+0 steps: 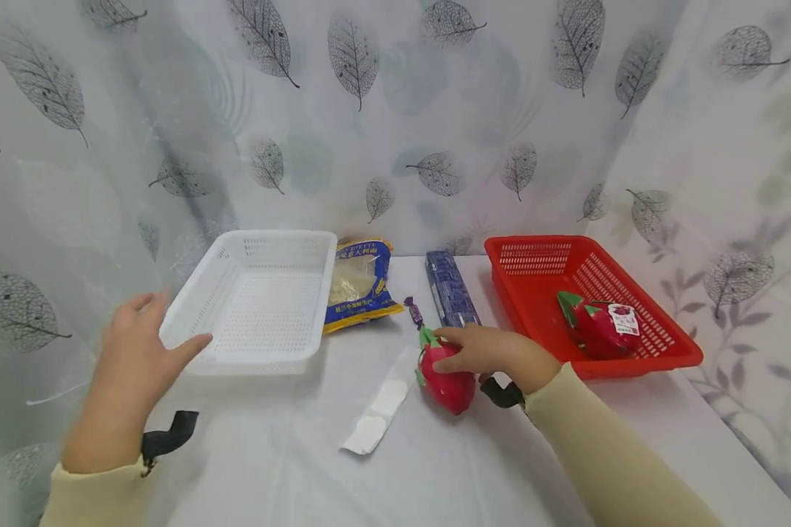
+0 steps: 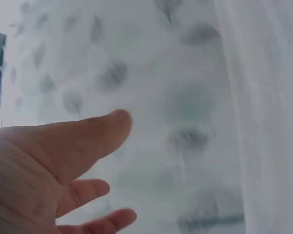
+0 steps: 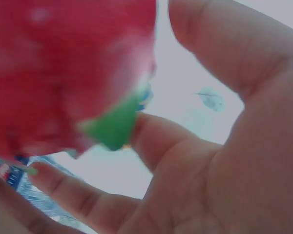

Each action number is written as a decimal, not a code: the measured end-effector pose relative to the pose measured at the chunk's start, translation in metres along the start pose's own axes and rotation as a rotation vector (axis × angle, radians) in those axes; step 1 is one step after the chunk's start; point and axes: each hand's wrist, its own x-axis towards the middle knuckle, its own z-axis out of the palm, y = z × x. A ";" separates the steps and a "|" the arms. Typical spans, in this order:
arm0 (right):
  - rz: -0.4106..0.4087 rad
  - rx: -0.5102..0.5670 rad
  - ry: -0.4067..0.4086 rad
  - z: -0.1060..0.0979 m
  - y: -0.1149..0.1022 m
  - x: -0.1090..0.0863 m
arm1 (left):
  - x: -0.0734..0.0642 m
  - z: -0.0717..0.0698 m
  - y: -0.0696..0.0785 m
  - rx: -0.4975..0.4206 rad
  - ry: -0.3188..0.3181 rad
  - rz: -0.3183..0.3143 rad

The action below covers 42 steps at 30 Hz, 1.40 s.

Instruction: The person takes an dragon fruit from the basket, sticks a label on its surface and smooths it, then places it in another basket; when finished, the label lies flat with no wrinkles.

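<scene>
My right hand (image 1: pixel 494 353) has its fingers and thumb around a pink-red dragon fruit (image 1: pixel 450 386) with green tips, over the middle of the white table. Close up in the right wrist view, the dragon fruit (image 3: pixel 63 63) fills the upper left, its green tip beside the fingers. My left hand (image 1: pixel 132 355), thumb and fingers spread, holds nothing and hovers at the near left corner of a white plastic basket (image 1: pixel 244 360). The left wrist view has only the left hand (image 2: pixel 63 156) in front of the curtain. Another dragon fruit (image 1: pixel 593 333), with a white label, lies inside a red basket (image 1: pixel 672 355).
Between the baskets lie a blue and yellow pasta bag (image 1: pixel 358 282), a long dark blue pack (image 1: pixel 451 287) and a small purple wrapped piece (image 1: pixel 414 311). A white strip with rounded patches (image 1: pixel 381 408) lies left of the held fruit. A leaf-print curtain (image 1: pixel 395 117) hangs behind.
</scene>
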 end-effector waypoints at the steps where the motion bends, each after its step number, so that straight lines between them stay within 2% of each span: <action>1: 0.001 -0.025 0.019 -0.001 0.000 -0.001 | -0.003 0.004 0.021 0.000 0.057 0.100; 3: 0.003 -0.069 0.070 -0.004 -0.001 -0.005 | -0.009 0.019 0.066 -0.013 0.105 0.304; 4: 0.005 -0.085 0.101 -0.006 -0.003 -0.007 | -0.013 0.028 0.088 -0.019 0.078 0.388; 5: 0.002 -0.097 0.134 -0.008 -0.006 -0.010 | -0.017 0.038 0.109 -0.019 0.023 0.457; 6: -0.004 -0.108 0.166 -0.010 -0.009 -0.014 | -0.020 0.049 0.128 -0.017 -0.066 0.496; 7: -0.014 -0.111 0.197 -0.012 -0.013 -0.018 | -0.022 0.059 0.145 -0.006 -0.177 0.500; 10: -0.064 -0.087 0.257 -0.017 -0.027 -0.029 | -0.022 0.089 0.183 0.088 -0.492 0.415; 12: -0.106 -0.065 0.275 -0.019 -0.036 -0.035 | -0.017 0.109 0.195 0.159 -0.617 0.344; 14: -0.143 -0.037 0.283 -0.020 -0.043 -0.039 | -0.013 0.130 0.202 0.226 -0.677 0.299; 19: -0.184 0.022 0.262 -0.019 -0.045 -0.042 | -0.013 0.174 0.207 0.320 -0.733 0.277; 21: -0.187 0.033 0.240 -0.020 -0.042 -0.041 | -0.017 0.185 0.206 0.351 -0.759 0.277; 24: -0.191 0.023 0.215 -0.022 -0.036 -0.037 | -0.020 0.195 0.204 0.389 -0.788 0.271; 27: -0.205 0.007 0.198 -0.026 -0.031 -0.031 | -0.019 0.196 0.202 0.400 -0.774 0.275; 33: -0.223 0.010 0.153 -0.031 -0.029 -0.032 | -0.019 0.186 0.190 0.379 -0.703 0.320; 39: -0.199 -0.019 0.193 -0.042 -0.016 -0.040 | -0.004 0.172 0.182 0.372 -0.664 0.334; 41: -0.186 -0.011 0.221 -0.044 -0.012 -0.042 | 0.003 0.162 0.186 0.321 -0.612 0.315; 42: -0.181 -0.010 0.244 -0.045 -0.010 -0.043 | 0.006 0.156 0.189 0.271 -0.556 0.308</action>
